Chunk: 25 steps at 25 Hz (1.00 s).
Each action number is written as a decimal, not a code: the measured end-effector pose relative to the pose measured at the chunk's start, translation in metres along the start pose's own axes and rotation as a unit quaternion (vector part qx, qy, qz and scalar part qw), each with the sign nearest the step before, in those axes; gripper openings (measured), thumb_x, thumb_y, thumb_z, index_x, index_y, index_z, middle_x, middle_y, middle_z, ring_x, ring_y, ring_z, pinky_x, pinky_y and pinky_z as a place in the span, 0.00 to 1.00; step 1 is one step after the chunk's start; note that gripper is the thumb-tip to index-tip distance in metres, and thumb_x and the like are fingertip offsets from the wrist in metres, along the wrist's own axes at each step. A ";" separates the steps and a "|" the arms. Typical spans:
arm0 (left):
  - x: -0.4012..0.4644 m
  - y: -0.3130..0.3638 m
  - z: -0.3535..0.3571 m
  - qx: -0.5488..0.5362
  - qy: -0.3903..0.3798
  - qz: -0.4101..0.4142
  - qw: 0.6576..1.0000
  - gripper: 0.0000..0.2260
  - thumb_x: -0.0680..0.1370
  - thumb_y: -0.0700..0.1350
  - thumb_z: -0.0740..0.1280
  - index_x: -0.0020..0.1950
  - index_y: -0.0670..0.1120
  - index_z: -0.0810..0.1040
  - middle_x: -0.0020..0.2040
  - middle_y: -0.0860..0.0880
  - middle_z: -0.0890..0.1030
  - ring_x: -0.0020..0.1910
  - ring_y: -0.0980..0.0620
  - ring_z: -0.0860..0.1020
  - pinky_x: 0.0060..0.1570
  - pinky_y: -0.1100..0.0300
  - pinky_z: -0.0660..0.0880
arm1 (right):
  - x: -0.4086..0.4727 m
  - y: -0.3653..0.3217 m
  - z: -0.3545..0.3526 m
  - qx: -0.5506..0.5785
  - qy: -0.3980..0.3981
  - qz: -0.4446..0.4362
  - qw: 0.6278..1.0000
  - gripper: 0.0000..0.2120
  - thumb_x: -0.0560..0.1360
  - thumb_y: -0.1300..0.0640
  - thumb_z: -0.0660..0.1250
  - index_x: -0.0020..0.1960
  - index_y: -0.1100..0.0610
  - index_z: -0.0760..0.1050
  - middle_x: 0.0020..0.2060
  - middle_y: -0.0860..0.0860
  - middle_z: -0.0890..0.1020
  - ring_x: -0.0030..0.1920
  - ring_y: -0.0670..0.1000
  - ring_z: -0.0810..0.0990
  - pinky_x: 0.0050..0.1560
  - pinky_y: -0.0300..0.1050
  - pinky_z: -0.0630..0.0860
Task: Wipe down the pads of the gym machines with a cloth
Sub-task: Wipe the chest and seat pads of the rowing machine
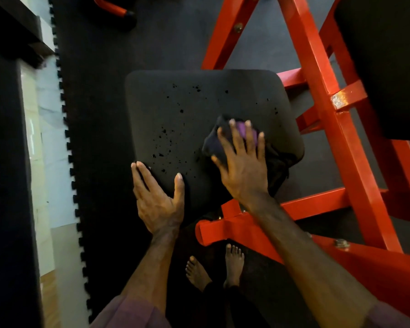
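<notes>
Under the spread fingers (247, 136) of the right hand (243, 166) a dark cloth (212, 144) with a purple patch is lying bunched on the black seat pad (199, 102), near the pad's right edge; the fingers are lying fairly straight and fanned apart, pressing the cloth flat against the pad, while part of the fabric is trailing off the pad just beyond the little finger. To the thumb side of that hand, dark wet-looking specks are dotting the pad's surface. Across the specks, the left hand (158, 200) is resting on the near left corner of the pad, its thumb lying on top and held wide from the other fingers (141, 174), which are lying close together and reaching over the pad's left edge. Beyond the right hand's fingertips and to its little-finger side, the red steel frame (317, 74) of the machine is rising over the dark rubber floor mat (100, 114). Below both wrists, two bare feet (213, 266) are standing on the floor beside a red frame bar.
</notes>
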State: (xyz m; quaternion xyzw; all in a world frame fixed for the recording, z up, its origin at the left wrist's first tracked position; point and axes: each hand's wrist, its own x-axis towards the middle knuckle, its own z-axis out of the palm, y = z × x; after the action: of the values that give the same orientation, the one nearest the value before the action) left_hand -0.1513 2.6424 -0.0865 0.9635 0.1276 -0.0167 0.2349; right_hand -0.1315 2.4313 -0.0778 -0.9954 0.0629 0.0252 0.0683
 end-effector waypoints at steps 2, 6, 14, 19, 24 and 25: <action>0.001 0.002 -0.002 0.001 -0.001 0.001 1.000 0.44 0.81 0.71 0.56 0.87 0.46 0.47 0.86 0.44 0.52 0.80 0.41 0.63 0.66 0.40 0.75 | -0.037 0.024 0.000 -0.013 -0.001 -0.091 0.996 0.35 0.84 0.39 0.62 0.86 0.48 0.54 0.86 0.53 0.50 0.85 0.61 0.45 0.81 0.69 0.50; 0.000 0.001 -0.001 0.005 -0.002 -0.001 1.000 0.44 0.81 0.71 0.56 0.87 0.46 0.47 0.86 0.44 0.52 0.80 0.41 0.63 0.66 0.39 0.76 | -0.023 0.052 -0.003 0.016 0.018 0.063 0.998 0.33 0.85 0.38 0.57 0.85 0.48 0.56 0.86 0.52 0.52 0.85 0.61 0.46 0.81 0.71 0.50; 0.000 0.001 -0.003 0.001 -0.006 0.000 1.000 0.44 0.81 0.71 0.56 0.87 0.46 0.47 0.86 0.44 0.52 0.79 0.41 0.64 0.66 0.38 0.76 | -0.042 0.075 -0.005 -0.010 -0.001 -0.031 0.999 0.34 0.84 0.36 0.54 0.86 0.47 0.53 0.86 0.52 0.49 0.85 0.59 0.45 0.81 0.69 0.50; 0.001 0.000 0.000 0.006 0.003 0.000 1.000 0.44 0.81 0.71 0.57 0.87 0.46 0.47 0.86 0.44 0.53 0.79 0.41 0.64 0.66 0.38 0.77 | 0.038 0.050 -0.009 0.023 0.004 0.130 0.991 0.34 0.84 0.35 0.48 0.85 0.49 0.58 0.85 0.55 0.55 0.84 0.64 0.48 0.81 0.71 0.48; -0.001 0.002 -0.003 0.000 -0.002 0.000 1.000 0.44 0.81 0.71 0.57 0.87 0.46 0.48 0.86 0.44 0.53 0.79 0.41 0.64 0.65 0.38 0.77 | -0.032 0.085 -0.007 -0.008 -0.006 -0.029 1.000 0.34 0.84 0.35 0.51 0.86 0.47 0.52 0.86 0.51 0.49 0.85 0.59 0.44 0.82 0.68 0.50; -0.001 0.002 -0.003 -0.002 -0.003 -0.001 1.000 0.44 0.80 0.71 0.57 0.87 0.46 0.48 0.86 0.44 0.53 0.79 0.41 0.64 0.65 0.38 0.77 | -0.027 0.094 -0.008 -0.001 -0.003 0.007 1.000 0.34 0.84 0.35 0.50 0.86 0.47 0.52 0.86 0.52 0.49 0.85 0.59 0.44 0.82 0.69 0.49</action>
State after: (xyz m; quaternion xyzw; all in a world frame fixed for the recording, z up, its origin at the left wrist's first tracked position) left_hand -0.1519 2.6418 -0.0823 0.9627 0.1283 -0.0194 0.2374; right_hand -0.1703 2.3416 -0.0802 -0.9949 0.0697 0.0290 0.0674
